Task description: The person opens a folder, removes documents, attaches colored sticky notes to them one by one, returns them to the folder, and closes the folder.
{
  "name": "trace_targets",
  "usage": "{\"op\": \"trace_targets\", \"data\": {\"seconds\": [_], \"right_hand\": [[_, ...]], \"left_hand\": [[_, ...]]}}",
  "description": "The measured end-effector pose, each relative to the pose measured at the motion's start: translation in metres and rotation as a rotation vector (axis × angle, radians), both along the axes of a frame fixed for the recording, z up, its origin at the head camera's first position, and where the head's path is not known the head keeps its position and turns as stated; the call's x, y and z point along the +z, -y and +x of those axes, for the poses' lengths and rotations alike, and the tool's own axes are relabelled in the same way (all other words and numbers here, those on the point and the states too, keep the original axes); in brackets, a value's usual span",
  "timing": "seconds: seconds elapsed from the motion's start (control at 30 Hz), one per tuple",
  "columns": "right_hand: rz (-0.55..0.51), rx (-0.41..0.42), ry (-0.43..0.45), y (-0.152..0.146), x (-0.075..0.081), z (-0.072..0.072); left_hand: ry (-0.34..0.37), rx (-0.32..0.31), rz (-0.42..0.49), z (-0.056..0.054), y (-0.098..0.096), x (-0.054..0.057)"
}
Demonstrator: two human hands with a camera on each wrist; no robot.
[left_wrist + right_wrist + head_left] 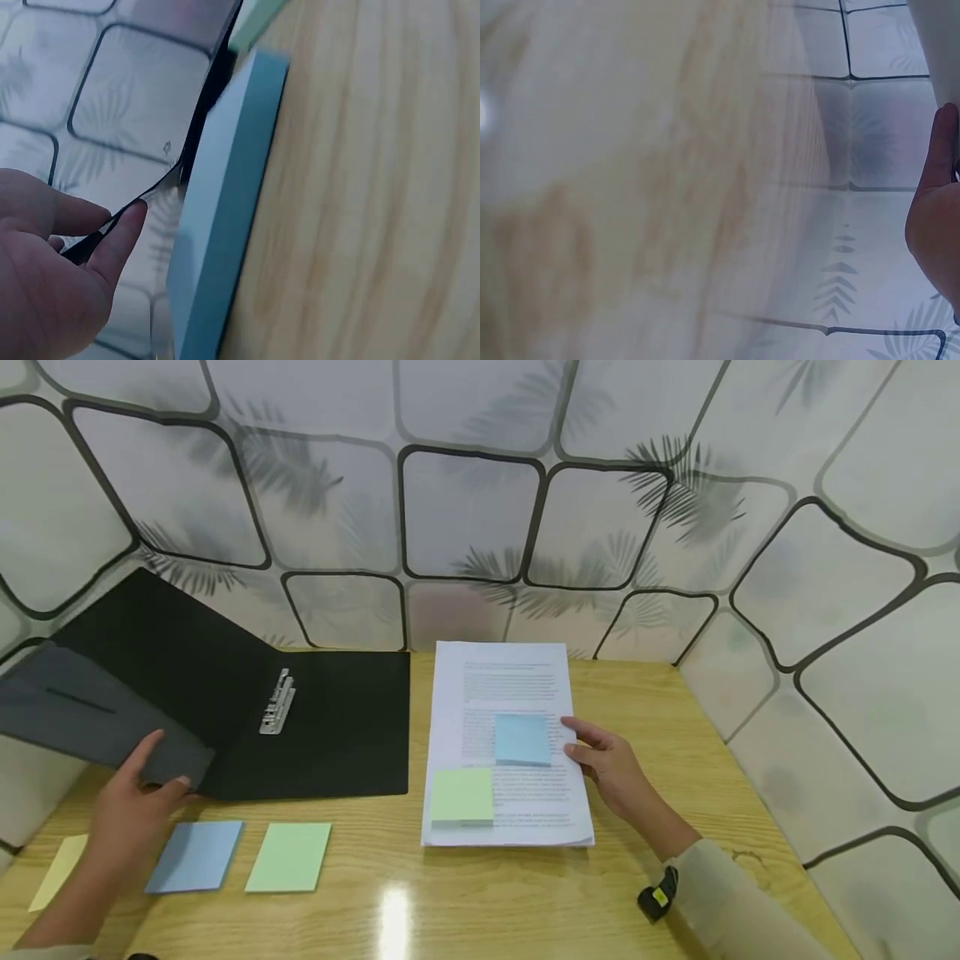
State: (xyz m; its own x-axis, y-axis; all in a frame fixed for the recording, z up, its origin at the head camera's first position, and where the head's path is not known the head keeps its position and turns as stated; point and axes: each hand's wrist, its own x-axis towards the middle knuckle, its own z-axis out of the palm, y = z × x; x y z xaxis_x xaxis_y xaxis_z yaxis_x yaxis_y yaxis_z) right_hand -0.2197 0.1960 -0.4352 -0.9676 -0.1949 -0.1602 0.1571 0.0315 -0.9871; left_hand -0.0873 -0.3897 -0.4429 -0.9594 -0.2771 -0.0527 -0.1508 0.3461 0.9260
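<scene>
A black clip folder (345, 727) lies spread, its left cover raised at a slant with a dark grey pocket (82, 710) on the inside. My left hand (135, 814) pinches the lower edge of that cover between thumb and fingers; the left wrist view shows the thin dark edge between the fingertips. Right of the folder is a stack of printed paper (517, 685), carrying a blue sticky-note pad (522, 739) and a green sticky-note pad (462, 795). My right hand (611, 768) touches the stack's right edge with fairly straight fingers.
A metal clip (277, 702) sits by the folder's fold. Along the front left lie a yellow pad (58, 870), a blue pad (197, 857) and a green pad (288, 857). A patterned wall (472, 518) borders the wooden table (480, 910) behind and at the sides.
</scene>
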Motion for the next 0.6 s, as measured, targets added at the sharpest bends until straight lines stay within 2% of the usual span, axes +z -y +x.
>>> {"op": "trace_targets", "data": {"seconds": [0.13, 0.2, 0.3, 0.43, 0.6], "right_hand": [[-0.011, -0.012, 0.012, -0.001, 0.001, 0.0], [-0.006, -0.017, 0.015, -0.002, 0.002, 0.0], [0.002, -0.025, 0.017, -0.004, 0.002, 0.0], [0.01, -0.028, 0.02, -0.008, 0.002, -0.001], [0.027, -0.043, 0.037, -0.013, 0.0, -0.004]], "left_hand": [[-0.005, -0.037, 0.051, -0.002, -0.027, 0.003], [0.008, -0.068, 0.021, -0.002, -0.042, 0.006], [0.002, -0.098, 0.043, -0.002, -0.064, 0.008], [0.003, -0.093, 0.063, -0.005, -0.095, 0.008], [0.085, -0.085, 0.079, -0.008, -0.128, 0.007]]}}
